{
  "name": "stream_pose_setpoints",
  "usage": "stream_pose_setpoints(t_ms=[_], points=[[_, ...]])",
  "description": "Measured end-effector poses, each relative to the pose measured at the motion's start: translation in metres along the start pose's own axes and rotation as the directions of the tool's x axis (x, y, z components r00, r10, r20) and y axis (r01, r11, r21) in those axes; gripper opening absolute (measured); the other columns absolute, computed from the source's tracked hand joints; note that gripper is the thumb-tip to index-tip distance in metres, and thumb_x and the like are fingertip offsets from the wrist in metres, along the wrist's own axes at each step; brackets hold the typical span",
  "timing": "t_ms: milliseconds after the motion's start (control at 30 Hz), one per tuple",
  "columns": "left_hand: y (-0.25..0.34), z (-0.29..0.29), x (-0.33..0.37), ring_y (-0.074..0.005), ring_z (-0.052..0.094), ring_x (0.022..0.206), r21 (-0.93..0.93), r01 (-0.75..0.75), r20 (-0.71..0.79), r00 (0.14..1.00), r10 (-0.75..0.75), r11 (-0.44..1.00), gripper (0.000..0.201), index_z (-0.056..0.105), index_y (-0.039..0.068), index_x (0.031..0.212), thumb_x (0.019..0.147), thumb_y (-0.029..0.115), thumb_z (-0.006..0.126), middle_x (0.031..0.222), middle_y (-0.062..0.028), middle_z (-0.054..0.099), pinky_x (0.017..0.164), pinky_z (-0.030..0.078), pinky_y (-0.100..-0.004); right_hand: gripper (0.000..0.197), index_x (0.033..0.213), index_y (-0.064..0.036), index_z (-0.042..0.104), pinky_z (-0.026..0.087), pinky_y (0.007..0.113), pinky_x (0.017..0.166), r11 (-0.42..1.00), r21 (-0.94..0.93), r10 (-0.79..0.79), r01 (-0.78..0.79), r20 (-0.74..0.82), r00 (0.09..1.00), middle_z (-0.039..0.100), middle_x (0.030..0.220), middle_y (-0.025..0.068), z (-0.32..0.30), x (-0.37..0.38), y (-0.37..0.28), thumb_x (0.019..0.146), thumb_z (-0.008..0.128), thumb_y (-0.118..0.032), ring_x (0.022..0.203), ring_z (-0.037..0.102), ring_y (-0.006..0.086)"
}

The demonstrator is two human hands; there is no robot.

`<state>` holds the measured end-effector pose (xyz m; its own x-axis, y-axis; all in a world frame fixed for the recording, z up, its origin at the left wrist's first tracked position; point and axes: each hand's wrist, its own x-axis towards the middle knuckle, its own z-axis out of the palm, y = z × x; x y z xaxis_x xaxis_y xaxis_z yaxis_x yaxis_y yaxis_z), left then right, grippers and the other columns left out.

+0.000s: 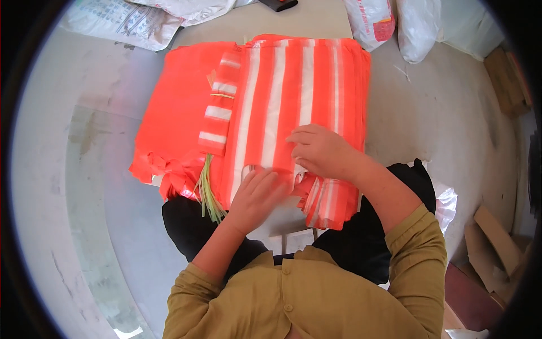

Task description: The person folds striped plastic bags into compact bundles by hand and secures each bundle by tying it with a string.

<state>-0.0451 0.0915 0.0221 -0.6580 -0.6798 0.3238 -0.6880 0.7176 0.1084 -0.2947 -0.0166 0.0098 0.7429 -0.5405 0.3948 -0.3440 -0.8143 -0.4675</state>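
A thick stack of red-and-white striped plastic bags lies across my lap, its gathered handle ends hanging over the near edge. My left hand, slightly blurred, is closed at that near edge, its fingers bent over the top bag. Farther right, my right hand has curled fingers gathering the bag's striped film, with the thumb partly hidden. A narrow folded bag bundle with a band around it rests along the stack's left side. Thin yellow-green strips dangle below it.
Left of the striped stack is a plain red pile of bags with knotted ends. White sacks lie at the back left, and white plastic bags at the back right. Cardboard pieces stand on the right.
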Motion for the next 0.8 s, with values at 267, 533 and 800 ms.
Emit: stream_pose_setpoints(t_ms=[267, 533, 800], points=[[0.001, 0.012, 0.022, -0.0396, 0.059, 0.12, -0.084, 0.17, -0.008, 0.985, -0.172, 0.982, 0.038, 0.063, 0.005, 0.105, 0.07, 0.003, 0.075, 0.119, -0.0145, 0.062, 0.1, 0.048, -0.0522, 0.013, 0.097, -0.0037, 0.07, 0.051, 0.042, 0.1, 0.99, 0.121, 0.077, -0.071, -0.05, 0.996, 0.07, 0.118, 0.0135, -0.02, -0.006, 0.004, 0.086, 0.072, -0.011, 0.116, 0.062, 0.0307], [-0.001, 0.004, 0.032, -0.033, 0.065, 0.105, -0.357, 0.407, -0.069, 0.886, -0.458, 0.841, 0.024, 0.069, 0.002, 0.099, 0.079, -0.009, 0.069, 0.104, -0.0145, 0.066, 0.091, 0.052, -0.0376, 0.021, 0.103, -0.0043, 0.071, 0.053, 0.04, 0.095, 0.918, 0.375, 0.134, -0.129, 0.012, 0.991, 0.072, 0.111, 0.011, -0.013, -0.007, -0.01, 0.088, 0.071, -0.019, 0.111, 0.064, 0.0295], [0.0, 0.011, 0.034, -0.0196, 0.064, 0.092, -0.598, 0.499, -0.084, 0.739, -0.668, 0.628, 0.019, 0.065, -0.001, 0.111, 0.092, 0.001, 0.068, 0.098, -0.006, 0.066, 0.082, 0.051, -0.0312, 0.024, 0.083, -0.0027, 0.066, 0.052, 0.046, 0.073, 0.916, 0.273, 0.3, -0.293, 0.019, 0.954, 0.065, 0.083, 0.0144, 0.015, 0.015, -0.023, 0.084, 0.069, -0.026, 0.084, 0.065, 0.0351]])
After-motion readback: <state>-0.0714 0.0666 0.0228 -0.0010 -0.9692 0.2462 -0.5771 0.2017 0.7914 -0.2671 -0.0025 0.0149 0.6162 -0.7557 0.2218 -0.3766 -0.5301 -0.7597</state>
